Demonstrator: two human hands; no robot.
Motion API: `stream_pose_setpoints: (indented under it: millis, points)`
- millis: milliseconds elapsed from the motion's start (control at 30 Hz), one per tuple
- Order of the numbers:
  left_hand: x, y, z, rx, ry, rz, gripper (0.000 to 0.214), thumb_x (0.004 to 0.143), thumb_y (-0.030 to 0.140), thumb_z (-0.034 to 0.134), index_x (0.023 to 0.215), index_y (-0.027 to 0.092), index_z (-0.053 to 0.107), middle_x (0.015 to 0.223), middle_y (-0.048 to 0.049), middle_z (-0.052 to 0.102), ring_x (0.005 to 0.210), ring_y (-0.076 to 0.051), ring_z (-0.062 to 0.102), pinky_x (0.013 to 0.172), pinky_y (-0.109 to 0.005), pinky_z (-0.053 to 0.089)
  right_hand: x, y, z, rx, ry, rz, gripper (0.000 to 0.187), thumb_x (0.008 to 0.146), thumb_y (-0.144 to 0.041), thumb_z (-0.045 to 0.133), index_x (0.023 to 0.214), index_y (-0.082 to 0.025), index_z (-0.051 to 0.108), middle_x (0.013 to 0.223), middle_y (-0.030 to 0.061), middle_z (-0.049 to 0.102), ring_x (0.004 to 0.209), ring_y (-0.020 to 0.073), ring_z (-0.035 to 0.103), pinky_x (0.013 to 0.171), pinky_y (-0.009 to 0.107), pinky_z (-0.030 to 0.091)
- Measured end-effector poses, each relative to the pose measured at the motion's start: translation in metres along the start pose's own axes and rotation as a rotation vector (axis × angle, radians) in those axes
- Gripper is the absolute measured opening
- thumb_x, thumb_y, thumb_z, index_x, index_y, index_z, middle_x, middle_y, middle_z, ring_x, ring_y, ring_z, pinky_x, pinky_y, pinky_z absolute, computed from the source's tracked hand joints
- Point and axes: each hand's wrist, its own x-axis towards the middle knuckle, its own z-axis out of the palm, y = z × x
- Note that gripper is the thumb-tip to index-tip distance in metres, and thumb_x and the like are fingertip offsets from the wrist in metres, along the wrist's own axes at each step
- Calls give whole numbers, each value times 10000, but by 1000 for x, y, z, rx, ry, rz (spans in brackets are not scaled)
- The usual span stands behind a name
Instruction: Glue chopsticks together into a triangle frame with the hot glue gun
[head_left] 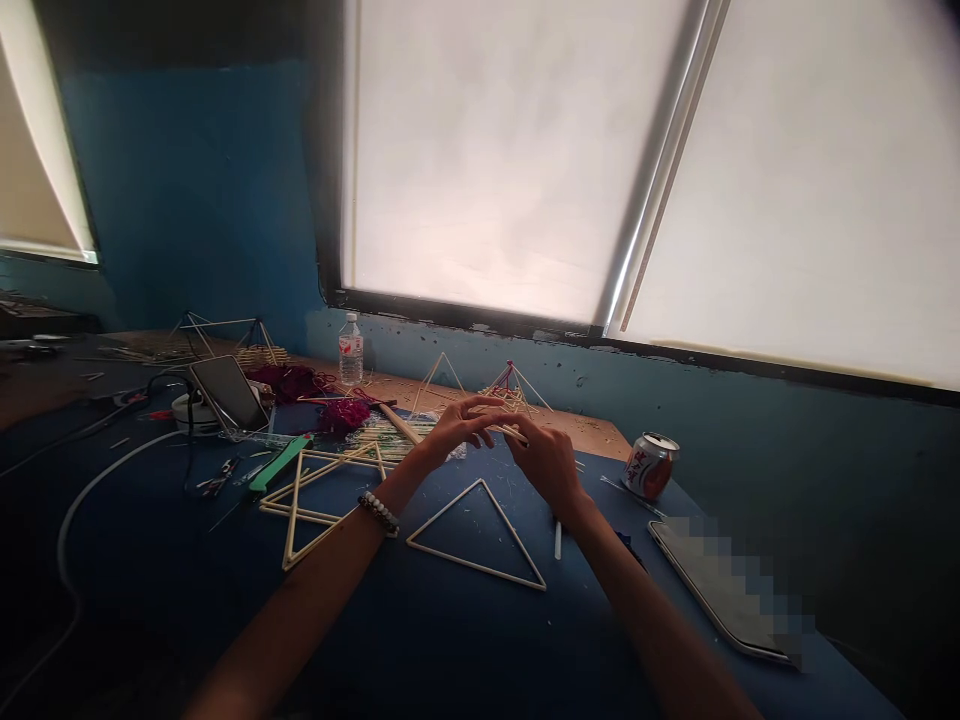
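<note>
two bare hands sit just beyond the lone stick triangle (476, 565), fingers drawn narrow and meeting on a thin wooden stick (514, 433). the left hand (459, 435), a beaded bracelet (379, 512) at its wrist, pinches from one side, and the right hand (547, 465) closes in from the other. the triangle lies flat on a blue worktop (465, 640). to its left, two more stick triangles (315, 497) overlap, with a green-handled tool (281, 463) and small pliers (217, 478) beyond them. well past it, along the far edge of the worktop, stand a plain pyramid frame (442, 385) and one bound with magenta thread (510, 385), and further left another frame (225, 335). so several shapes look complete, while a bundle of loose sticks (390, 435) and a heap of dark red yarn (292, 380) appear left to use. a water bottle (350, 350) and a red-and-white drink can (649, 466) carry labels, but neither can be read from here. right of the triangle, a phone (712, 590) lies partly blurred out.
</note>
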Motion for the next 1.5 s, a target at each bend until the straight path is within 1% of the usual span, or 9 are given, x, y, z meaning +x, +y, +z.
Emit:
stream_pose_setpoints:
  millis: [267, 367, 467, 633, 800, 1000, 1133, 1267, 1500]
  points:
    - [-1, 0, 3, 14, -70, 25, 601, 766, 567, 728, 1219, 177, 659, 953, -99, 742, 676, -161, 700, 560, -225, 463, -2, 3, 3, 16, 121, -65, 232, 906, -209, 530, 988, -233, 746, 595, -7, 689, 528, 126, 635, 522, 208, 306]
    - [-1, -1, 3, -6, -108, 35, 581, 816, 597, 656, 1212, 172, 672, 1041, -123, 730, 674, -153, 696, 554, -224, 453, -1, 1, 1, 37, 145, -16, 206, 920, -262, 533, 988, -205, 719, 630, -2, 700, 527, 125, 636, 522, 204, 315]
    - [-1, -3, 3, -3, -104, 47, 566, 835, 610, 619, 1203, 186, 690, 1082, -119, 718, 668, -134, 676, 557, -226, 448, 0, -1, -1, 25, 131, 44, 228, 947, -323, 514, 980, -201, 704, 590, -9, 672, 489, 132, 608, 505, 213, 293]
    - [3, -9, 2, 38, -64, 28, 549, 713, 557, 770, 1102, 172, 731, 834, -61, 713, 646, -127, 626, 552, -228, 433, 0, -1, 0, 29, 100, 85, 250, 963, -357, 506, 972, -208, 707, 575, -1, 658, 514, 153, 623, 506, 227, 283]
    - [4, -7, 2, 46, 26, 38, 464, 690, 548, 786, 939, 158, 766, 625, -1, 615, 561, -97, 538, 524, -225, 394, 1, 0, 1, 77, 117, 111, 263, 960, -340, 476, 992, -207, 701, 672, 23, 717, 571, 170, 666, 526, 237, 325]
    - [1, -1, 4, 6, 92, 52, 422, 698, 543, 779, 899, 172, 769, 608, 5, 604, 550, -94, 520, 518, -226, 382, 1, -2, -3, 156, 75, 138, 270, 961, -363, 455, 1012, -194, 659, 693, 18, 731, 551, 169, 658, 530, 234, 355]
    - [0, 2, 4, -69, 120, 68, 404, 704, 549, 768, 839, 168, 755, 661, -2, 625, 543, -81, 504, 517, -224, 388, 2, -3, -3, 151, 72, 137, 240, 962, -352, 457, 993, -196, 636, 672, 7, 720, 535, 164, 643, 527, 230, 344]
    - [0, 4, 5, -94, 133, 67, 407, 705, 560, 762, 818, 170, 739, 668, 2, 627, 535, -76, 498, 515, -223, 380, 2, -3, -2, 141, 70, 133, 276, 986, -377, 434, 995, -188, 635, 633, 0, 699, 499, 151, 616, 510, 221, 327]
    - [1, 0, 4, -47, 26, 26, 426, 712, 578, 751, 816, 165, 758, 586, 8, 582, 537, -86, 502, 520, -225, 367, 0, -3, -1, 66, 139, 37, 340, 1008, -400, 433, 1034, -202, 708, 615, 7, 683, 515, 140, 626, 506, 220, 301]
